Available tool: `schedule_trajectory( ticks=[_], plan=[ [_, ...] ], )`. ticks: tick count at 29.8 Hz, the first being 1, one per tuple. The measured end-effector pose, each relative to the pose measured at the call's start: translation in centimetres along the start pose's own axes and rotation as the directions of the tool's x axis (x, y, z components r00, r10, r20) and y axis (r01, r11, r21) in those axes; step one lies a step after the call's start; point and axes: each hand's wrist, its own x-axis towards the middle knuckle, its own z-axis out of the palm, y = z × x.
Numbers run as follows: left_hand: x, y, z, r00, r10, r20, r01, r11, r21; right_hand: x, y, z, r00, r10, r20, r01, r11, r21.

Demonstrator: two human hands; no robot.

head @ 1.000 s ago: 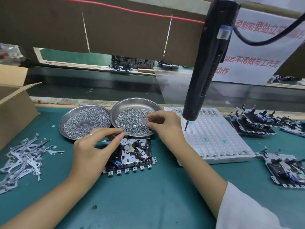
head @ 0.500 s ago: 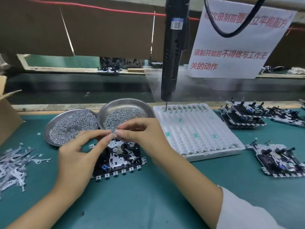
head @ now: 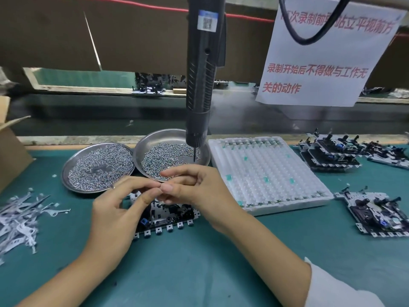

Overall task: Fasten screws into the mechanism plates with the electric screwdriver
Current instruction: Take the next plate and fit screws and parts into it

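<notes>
Both hands' fingertips (head: 164, 188) meet over the plate (head: 168, 214), held item not visible; screws (head: 163, 158) tiny, slippery; pinch by shank; driver (head: 200, 85) hangs free.

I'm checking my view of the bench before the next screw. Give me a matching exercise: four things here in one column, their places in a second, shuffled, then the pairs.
Things:
1. electric screwdriver
2. mechanism plate
3. white tray
4. loose metal brackets

Places:
A. far left on the mat
B. hanging above the right screw dish
C. under both hands
D. right of the screw dishes

Pairs: 1-B, 2-C, 3-D, 4-A
</notes>
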Motion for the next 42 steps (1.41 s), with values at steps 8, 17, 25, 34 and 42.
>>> schedule_trajectory(
  ticks=[8,17,25,34,42],
  plan=[
    [0.0,0.0,-0.1,1.000,0.012,-0.001,-0.012,1.000,0.017,0.0,-0.1,0.0,1.000,-0.014,0.009,0.014,1.000,-0.022],
    [-0.1,0.0,-0.1,0.999,0.049,-0.022,-0.048,0.999,0.008,-0.1,0.1,0.1,1.000,-0.005,-0.018,0.006,1.000,0.011],
    [-0.1,-0.2,-0.2,0.997,0.068,-0.031,-0.069,0.997,-0.029,-0.1,0.4,0.2,0.998,0.059,-0.012,-0.058,0.997,0.056],
    [-0.4,0.0,-0.3,0.992,0.113,0.049,-0.118,0.984,0.130,-0.2,-0.6,-0.5,0.990,0.137,-0.022,-0.139,0.986,-0.089],
    [-0.5,-0.1,-0.1,0.972,0.190,0.140,-0.213,0.961,0.175,0.0,-1.0,-1.0,0.986,0.163,-0.029,-0.166,0.967,-0.196]
  ],
)
